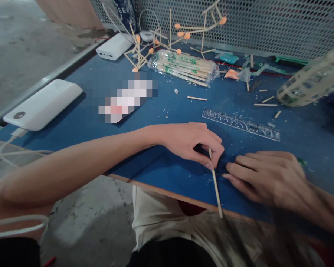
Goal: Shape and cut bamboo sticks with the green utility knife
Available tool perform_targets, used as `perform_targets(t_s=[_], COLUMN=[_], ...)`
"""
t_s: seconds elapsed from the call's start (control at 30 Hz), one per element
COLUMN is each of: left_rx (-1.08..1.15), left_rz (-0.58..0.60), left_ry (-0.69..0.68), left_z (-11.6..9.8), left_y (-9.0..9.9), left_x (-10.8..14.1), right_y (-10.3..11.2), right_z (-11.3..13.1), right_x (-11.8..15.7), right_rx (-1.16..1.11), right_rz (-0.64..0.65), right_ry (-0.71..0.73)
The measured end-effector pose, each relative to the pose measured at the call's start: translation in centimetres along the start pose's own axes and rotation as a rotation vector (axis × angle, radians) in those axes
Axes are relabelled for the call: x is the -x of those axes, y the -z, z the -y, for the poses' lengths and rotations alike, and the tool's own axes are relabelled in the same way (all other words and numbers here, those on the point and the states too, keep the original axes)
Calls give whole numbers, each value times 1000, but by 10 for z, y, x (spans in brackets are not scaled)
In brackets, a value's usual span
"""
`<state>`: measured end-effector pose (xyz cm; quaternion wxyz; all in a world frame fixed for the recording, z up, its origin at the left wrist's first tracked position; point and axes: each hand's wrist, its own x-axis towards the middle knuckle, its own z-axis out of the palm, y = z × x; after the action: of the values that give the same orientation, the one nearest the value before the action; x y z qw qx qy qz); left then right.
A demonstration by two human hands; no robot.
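My left hand [197, 144] pinches a thin wooden stick [217, 193] between thumb and fingers, over the blue table [156, 163] near its front edge. The stick's lower end points toward my lap. Just right of it, my right hand [264, 176] is closed, its fingertips pressed together close to the stick. Between those fingertips and the stick a thin dark thing shows, too small to name. Beyond both hands lies a clear plastic ruler [241, 125] with cut-out shapes. A short stick piece [197, 98] rests farther back.
Stick frames with orange blobs [204, 27] stand at the back, behind a plastic-wrapped stick bundle [183, 66]. White power banks [44, 104] lie left. A translucent bottle [311, 79] leans in from the right. Stick scraps and a pixelated object [125, 102] lie on the table.
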<state>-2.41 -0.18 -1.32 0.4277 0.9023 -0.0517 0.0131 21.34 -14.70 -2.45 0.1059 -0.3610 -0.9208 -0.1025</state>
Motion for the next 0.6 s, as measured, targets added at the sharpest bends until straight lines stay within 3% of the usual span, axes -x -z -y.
perform_targets(t_s=[0.6], left_rx=[-68], left_rz=[-6], left_ry=[-44], left_z=[1], left_y=[-1], left_x=[-1], right_y=[1], right_z=[0], right_x=[-2], right_rx=[19], right_rz=[19], right_ry=[28])
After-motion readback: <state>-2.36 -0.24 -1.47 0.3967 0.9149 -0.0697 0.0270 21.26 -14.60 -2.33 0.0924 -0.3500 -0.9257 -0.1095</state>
